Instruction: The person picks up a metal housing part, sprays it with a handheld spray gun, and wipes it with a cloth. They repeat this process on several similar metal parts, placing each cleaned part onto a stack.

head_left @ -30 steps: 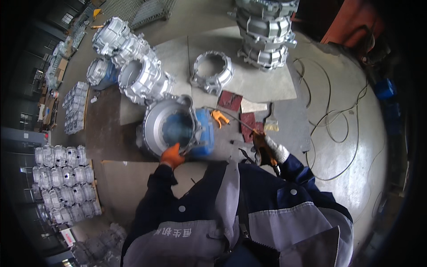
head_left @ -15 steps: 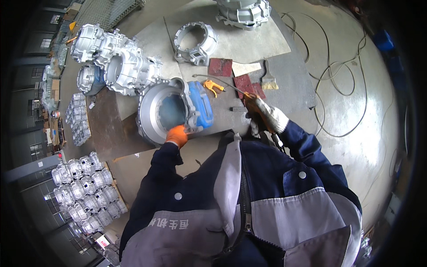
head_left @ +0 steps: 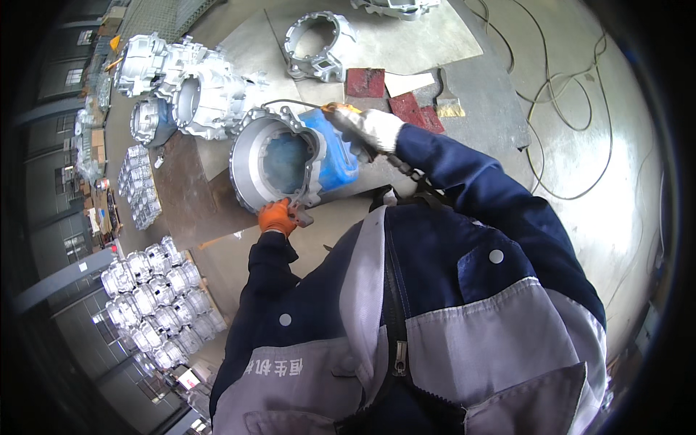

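Closest in: my left hand (head_left: pixel 278 216), orange glove, is closed on the lower rim of the big metal housing (head_left: pixel 279 163), pinching the flange to steady it. The housing lies on its side on the floor plate (head_left: pixel 406 43), open mouth toward my left, blue interior showing, blue back half under my right arm.

My right hand (head_left: pixel 368 129), white glove, is wrapped over a tool with an orange end (head_left: pixel 339 108) at the top rear of the housing, against the blue part. Grip is closed; I can't tell the tool type or where the tip touches. A thin hose or cable runs from it along the top rim.

Step, as I read it: working the housing's upper edge with the hand tool while the left braces. Next move needs the left to keep the flange from rolling and the right to track along the rim; slip risk on the curved surface.

Farther out: red pads (head_left: pixel 365 81) and a scraper-like piece on the plate, an empty ring housing (head_left: pixel 319 45) beyond, more castings (head_left: pixel 181 80) upper left, rows of small ones (head_left: pixel 156 304) lower left, cables (head_left: pixel 573 123) on the right.

Versus half a second back: right hand was off to the right by the red pads, now up on the housing. Left hand grip unchanged.
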